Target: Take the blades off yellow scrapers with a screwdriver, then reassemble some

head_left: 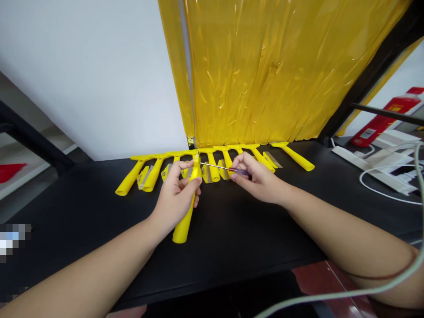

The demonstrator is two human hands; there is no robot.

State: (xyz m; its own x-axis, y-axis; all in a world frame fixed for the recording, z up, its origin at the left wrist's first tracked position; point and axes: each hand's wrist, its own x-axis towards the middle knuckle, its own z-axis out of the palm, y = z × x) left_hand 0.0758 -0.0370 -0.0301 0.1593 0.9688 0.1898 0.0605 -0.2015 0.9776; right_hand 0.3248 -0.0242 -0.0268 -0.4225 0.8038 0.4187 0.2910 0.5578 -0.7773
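Observation:
My left hand [179,187] is wrapped round a yellow scraper handle [185,221], held upright with its hollow end toward me. In my right hand [256,176] is a screwdriver [241,171] with a purple handle, pinched between thumb and fingers. Its thin shaft points left, and the tip meets the side of the handle's head near my left fingers; a screw there is too small to make out. Behind my hands, several more yellow scraper handles [129,179] lie in a row. Small yellow plates with metal blades [145,177] lie among them.
The black table [251,234] carries everything. A yellow plastic curtain [265,75] and a white panel [99,79] stand behind it. At right are a red bottle [380,119], a white power strip [374,170] and loose cables. One pale cable [318,298] crosses in front of my right forearm.

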